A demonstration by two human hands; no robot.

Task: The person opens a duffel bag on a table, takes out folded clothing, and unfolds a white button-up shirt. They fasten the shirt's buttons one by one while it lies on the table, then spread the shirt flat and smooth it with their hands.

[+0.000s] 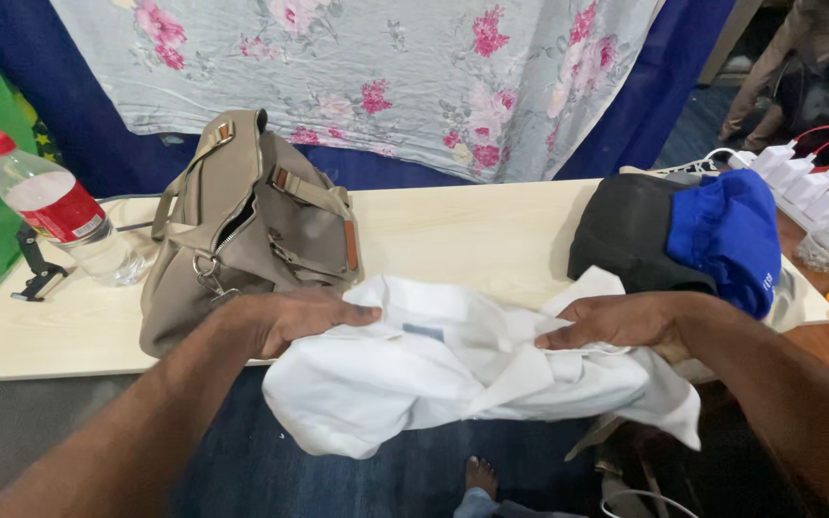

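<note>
A crumpled white shirt [434,369] lies half on the pale wooden table [472,235], its lower part hanging over the front edge. My left hand [295,318] grips its left side near the collar. My right hand [616,321] pinches the cloth on its right side. A taupe handbag [242,235] with its zip open stands just behind my left hand. Behind my right hand sits a pile of black cloth [626,230] and blue cloth [726,235].
A clear plastic bottle [59,211] with a red cap and label lies at the table's left, next to a small black stand [35,269]. White chargers [817,192] with red cables sit at the far right. A floral sheet [367,67] hangs behind. A bare foot [480,475] shows below.
</note>
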